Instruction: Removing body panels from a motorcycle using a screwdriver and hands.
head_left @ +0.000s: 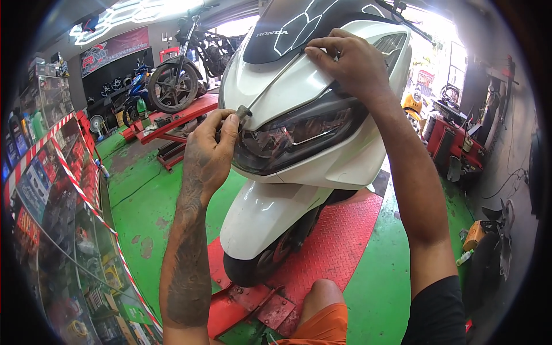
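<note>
Scooter, white, nose-on atop red lift ramp. Left hand pinches small grey metal tool at upper corner of headlight. Right hand flat, fingers pressed together on front cowl above headlight. Green floor around ramp.

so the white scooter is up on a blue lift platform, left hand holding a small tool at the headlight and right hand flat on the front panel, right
Not quite: the head view shows the lift platform is red, not blue. The rest holds: the white scooter stands on it, the left hand holds a small tool by the headlight, the right hand on the front panel.
</note>
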Available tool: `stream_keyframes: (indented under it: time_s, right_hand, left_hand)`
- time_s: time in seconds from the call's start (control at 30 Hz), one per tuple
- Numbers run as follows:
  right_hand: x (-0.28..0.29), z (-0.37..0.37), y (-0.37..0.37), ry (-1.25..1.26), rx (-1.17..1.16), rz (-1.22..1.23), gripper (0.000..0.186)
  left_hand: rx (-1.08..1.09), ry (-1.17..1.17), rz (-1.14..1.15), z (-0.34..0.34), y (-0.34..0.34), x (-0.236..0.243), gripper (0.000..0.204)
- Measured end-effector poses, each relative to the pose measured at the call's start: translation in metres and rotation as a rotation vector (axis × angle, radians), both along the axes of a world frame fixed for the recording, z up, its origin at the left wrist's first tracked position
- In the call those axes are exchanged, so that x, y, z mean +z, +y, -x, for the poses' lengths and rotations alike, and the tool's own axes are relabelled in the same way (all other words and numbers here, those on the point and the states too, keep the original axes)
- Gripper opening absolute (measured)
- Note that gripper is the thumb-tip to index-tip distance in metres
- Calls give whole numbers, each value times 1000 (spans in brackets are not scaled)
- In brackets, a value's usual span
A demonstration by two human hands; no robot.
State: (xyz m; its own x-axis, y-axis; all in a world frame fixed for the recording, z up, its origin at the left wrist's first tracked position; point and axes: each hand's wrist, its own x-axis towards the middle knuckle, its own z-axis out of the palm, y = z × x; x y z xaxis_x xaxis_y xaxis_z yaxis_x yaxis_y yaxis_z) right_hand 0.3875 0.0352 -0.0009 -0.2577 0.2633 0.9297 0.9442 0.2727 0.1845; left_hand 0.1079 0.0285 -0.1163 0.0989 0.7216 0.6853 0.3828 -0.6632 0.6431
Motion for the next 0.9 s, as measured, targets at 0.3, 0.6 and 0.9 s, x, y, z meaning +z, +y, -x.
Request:
stream_keyframes:
  time_s: [0.3,0.6,0.9]
  right_hand:
    - [2,36,-22,72,-151,145,31]
    - [30,72,-31,-29,-452,294,20]
    - [2,79,-25,153,-312,49,25]
  left_hand:
    - [73,28,-179,7,2,-12,31]
    - [93,29,-331,16,2,-21,27]
    - [195,-476,129,99,-75,-175,40]
